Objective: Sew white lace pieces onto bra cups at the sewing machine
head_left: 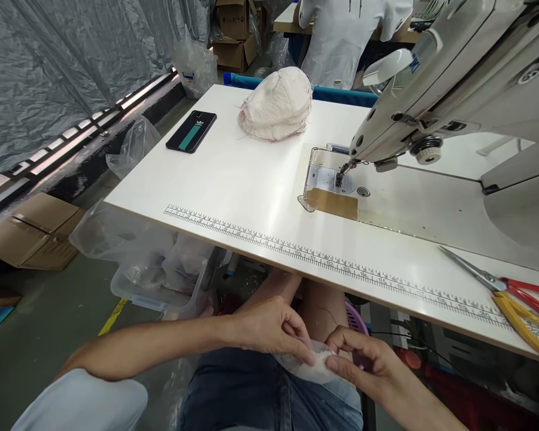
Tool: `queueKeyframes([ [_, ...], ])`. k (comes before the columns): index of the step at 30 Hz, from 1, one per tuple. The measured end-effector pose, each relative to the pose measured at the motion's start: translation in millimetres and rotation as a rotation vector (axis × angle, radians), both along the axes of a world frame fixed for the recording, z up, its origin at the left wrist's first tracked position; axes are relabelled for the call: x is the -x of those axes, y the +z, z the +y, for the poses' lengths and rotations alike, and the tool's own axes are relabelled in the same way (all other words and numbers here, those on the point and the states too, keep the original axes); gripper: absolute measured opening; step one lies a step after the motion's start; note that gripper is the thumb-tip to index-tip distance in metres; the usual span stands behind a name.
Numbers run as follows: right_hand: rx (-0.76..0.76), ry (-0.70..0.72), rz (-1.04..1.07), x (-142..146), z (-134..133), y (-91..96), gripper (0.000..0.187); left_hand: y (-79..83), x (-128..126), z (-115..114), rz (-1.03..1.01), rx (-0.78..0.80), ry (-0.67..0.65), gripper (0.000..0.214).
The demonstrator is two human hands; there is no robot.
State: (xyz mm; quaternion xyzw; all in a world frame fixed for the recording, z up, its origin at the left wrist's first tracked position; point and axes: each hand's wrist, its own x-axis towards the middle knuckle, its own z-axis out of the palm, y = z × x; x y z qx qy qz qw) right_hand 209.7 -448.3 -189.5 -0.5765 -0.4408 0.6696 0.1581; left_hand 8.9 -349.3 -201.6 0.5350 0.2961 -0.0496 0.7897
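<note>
Over my lap, below the table's front edge, a small piece of thin white fabric (312,370) is stretched between my two hands. My left hand (278,332) pinches its left part, thumb and fingers closed. Its right edge is gripped between the thumb and fingers of my right hand (362,362). The cloth looks sheer at its rim and denser in the middle. On the white table a stack of rounded cream fabric pieces (278,105) with frayed reddish edges lies left of the sewing machine (413,108).
Red and yellow scissors (498,284) lie at the table's right front. A black phone (191,131) rests at the left. The printed ruler (269,242) runs along the front edge. A plastic bin (161,293) with bags stands below. A person (345,42) sits beyond the table.
</note>
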Motion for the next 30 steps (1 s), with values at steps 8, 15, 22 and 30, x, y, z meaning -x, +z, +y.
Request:
queueKeyframes([
  [8,0.019,0.010,-0.023,-2.3,-3.6,0.1,0.026,2.0,2.2,-0.5,-0.052,-0.043,-0.050,0.040],
  [15,-0.041,0.034,-0.064,-0.6,-1.8,5.2,0.026,4.0,-0.9,0.0,0.005,-0.046,-0.044,0.037],
  [22,-0.049,0.066,-0.080,-1.8,-3.4,5.0,0.031,2.2,0.4,-1.4,-0.007,-0.063,-0.042,0.036],
  [30,-0.099,0.125,-0.168,-5.0,-5.5,11.0,0.028,6.7,-0.7,-2.2,-0.013,-0.113,-0.060,0.034],
])
